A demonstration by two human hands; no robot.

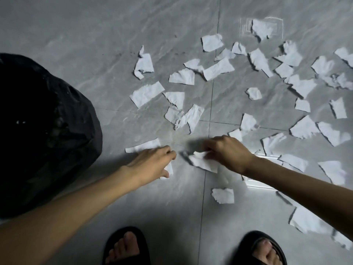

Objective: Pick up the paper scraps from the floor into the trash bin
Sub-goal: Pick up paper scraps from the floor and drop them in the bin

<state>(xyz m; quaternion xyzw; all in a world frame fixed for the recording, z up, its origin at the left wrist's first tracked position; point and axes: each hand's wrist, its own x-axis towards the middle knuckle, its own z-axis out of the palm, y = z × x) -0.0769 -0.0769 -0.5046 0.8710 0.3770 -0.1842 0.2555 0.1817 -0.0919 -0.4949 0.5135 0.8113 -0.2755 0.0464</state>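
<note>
Several torn white paper scraps lie scattered over the grey tiled floor, mostly in the middle and to the right. A trash bin lined with a black bag stands at the left. My right hand is low over the floor with its fingers pinched on a white scrap. My left hand reaches down beside it, fingers curled, with a small scrap showing under its thumb. A long scrap lies just beyond its knuckles.
Both my feet in black sandals stand at the bottom edge, the right one near more scraps. A square floor drain sits at the far right with a scrap over it. Bare tile stretches at the upper left.
</note>
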